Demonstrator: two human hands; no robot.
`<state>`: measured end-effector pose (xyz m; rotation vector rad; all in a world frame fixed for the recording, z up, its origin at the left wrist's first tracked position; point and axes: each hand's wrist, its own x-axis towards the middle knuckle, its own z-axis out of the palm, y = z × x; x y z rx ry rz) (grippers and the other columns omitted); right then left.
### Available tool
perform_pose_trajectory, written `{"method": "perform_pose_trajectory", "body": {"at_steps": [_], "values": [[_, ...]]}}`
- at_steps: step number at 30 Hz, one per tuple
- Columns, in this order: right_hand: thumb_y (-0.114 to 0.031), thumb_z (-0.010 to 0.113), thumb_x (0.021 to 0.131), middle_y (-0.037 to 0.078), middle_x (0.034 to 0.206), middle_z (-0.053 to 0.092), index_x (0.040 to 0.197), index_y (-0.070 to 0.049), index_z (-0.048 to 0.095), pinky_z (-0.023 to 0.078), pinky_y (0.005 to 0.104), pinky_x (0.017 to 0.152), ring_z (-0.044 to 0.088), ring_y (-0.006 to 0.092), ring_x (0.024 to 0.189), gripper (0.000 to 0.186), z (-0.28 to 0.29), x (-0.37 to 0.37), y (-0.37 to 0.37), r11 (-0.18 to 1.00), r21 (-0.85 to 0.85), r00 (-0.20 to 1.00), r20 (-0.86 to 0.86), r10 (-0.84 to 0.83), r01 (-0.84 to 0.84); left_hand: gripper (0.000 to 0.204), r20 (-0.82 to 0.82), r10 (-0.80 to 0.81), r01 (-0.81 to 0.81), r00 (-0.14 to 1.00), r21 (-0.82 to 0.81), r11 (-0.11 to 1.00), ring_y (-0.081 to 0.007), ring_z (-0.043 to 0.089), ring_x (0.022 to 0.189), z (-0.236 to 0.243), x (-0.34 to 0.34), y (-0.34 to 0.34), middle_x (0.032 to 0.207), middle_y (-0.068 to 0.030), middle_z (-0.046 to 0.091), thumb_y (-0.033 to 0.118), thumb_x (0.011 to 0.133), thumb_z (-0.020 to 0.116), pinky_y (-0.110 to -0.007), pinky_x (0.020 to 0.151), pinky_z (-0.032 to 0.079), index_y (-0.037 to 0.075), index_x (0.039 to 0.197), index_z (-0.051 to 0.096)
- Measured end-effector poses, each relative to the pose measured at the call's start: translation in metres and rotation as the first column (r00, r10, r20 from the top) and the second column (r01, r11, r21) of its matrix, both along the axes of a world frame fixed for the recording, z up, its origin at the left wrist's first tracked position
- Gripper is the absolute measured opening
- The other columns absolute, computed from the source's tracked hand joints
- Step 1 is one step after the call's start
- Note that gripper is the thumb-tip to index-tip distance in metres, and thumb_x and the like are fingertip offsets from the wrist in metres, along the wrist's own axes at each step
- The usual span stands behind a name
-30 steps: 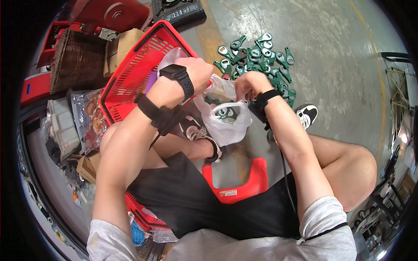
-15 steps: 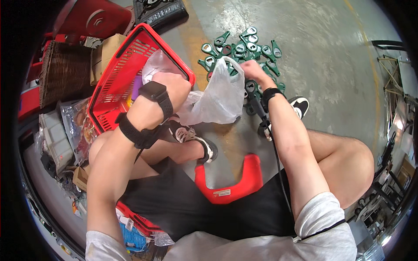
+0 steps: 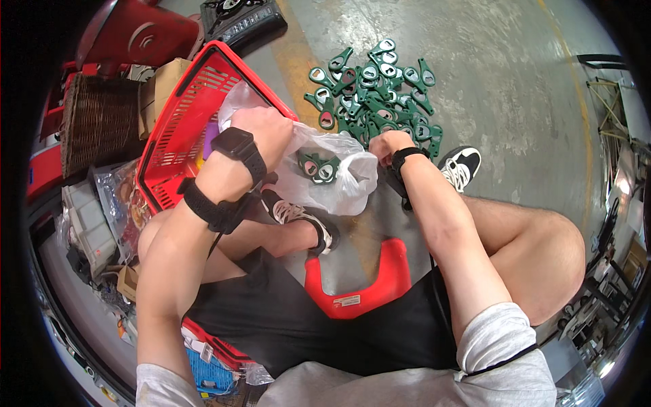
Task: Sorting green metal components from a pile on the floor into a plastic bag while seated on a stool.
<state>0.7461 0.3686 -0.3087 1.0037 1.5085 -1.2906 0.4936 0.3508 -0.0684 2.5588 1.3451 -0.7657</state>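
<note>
My left hand [image 3: 266, 136] is closed on the rim of a thin clear plastic bag [image 3: 352, 183], beside the red basket's edge. The bag's mouth faces up, and a few green bottle openers [image 3: 321, 168] lie inside. Just past the bag's right side is my right hand [image 3: 389, 145], its fingers curled in; whatever they hold is hidden. Beyond it, a heap of green bottle openers [image 3: 380, 102] with pale oval heads is spread on the floor.
A tilted red shopping basket [image 3: 178, 136] stands at my left, with a wicker basket [image 3: 98, 122] and cardboard behind it. A portable stove [image 3: 245, 28] sits at the far left. My shoes [image 3: 461, 168] flank the bag; a red U-shaped seat front [image 3: 356, 298] is under me.
My right hand has moved down and toward me, below the heap. The bag, upright and bunched before, now sags wider, showing bottle openers inside. My left hand keeps its hold.
</note>
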Motion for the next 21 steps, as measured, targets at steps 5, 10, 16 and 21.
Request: {"method": "perform_pose_trajectory", "body": {"at_steps": [5, 10, 16, 21], "values": [[-0.020, 0.069, 0.080, 0.016, 0.113, 0.078, 0.112, -0.013, 0.078, 0.059, 0.0433, 0.089, 0.074, 0.0339, 0.104, 0.034, 0.011, -0.016, 0.008, 0.897, 0.335, 0.918, -0.362, -0.160, 0.288, 0.010, -0.051, -0.041, 0.038, 0.998, -0.052, 0.998, -0.0376, 0.075, 0.084, 0.007, -0.002, -0.003, 0.087, -0.0211, 0.074, 0.004, 0.079, 0.068, -0.048, 0.073, 0.061, 0.001, 0.082, 0.077], [-0.024, 0.078, 0.082, 0.016, 0.100, 0.077, 0.121, -0.011, 0.068, 0.059, 0.0489, 0.086, 0.073, 0.0387, 0.100, 0.042, -0.037, -0.035, -0.009, 0.770, 0.619, 0.898, -0.415, 0.149, 0.158, 0.011, -0.066, -0.071, 0.062, 0.995, -0.131, 0.989, -0.0369, 0.075, 0.084, 0.003, -0.004, -0.005, 0.085, -0.0208, 0.075, 0.004, 0.079, 0.068, -0.047, 0.073, 0.061, 0.002, 0.083, 0.078], [-0.022, 0.071, 0.089, 0.015, 0.092, 0.078, 0.117, -0.006, 0.066, 0.062, 0.0469, 0.074, 0.077, 0.0358, 0.086, 0.032, -0.075, -0.057, -0.051, 0.579, 0.809, 0.949, -0.253, 0.187, 0.102, 0.011, -0.077, -0.028, 0.020, 0.997, -0.106, 0.994, -0.0370, 0.075, 0.084, 0.003, -0.005, -0.008, 0.084, -0.0202, 0.075, 0.004, 0.078, 0.068, -0.047, 0.072, 0.061, 0.003, 0.082, 0.078], [-0.017, 0.068, 0.089, 0.018, 0.096, 0.078, 0.108, -0.003, 0.070, 0.062, 0.0465, 0.077, 0.078, 0.0358, 0.088, 0.024, -0.096, -0.042, -0.055, 0.564, 0.817, 0.983, -0.175, 0.045, 0.120, 0.010, -0.015, -0.056, 0.054, 0.998, -0.117, 0.992, -0.0370, 0.075, 0.084, 0.008, 0.013, -0.003, 0.083, -0.0199, 0.074, 0.005, 0.078, 0.068, -0.047, 0.072, 0.061, 0.003, 0.081, 0.078]]}}
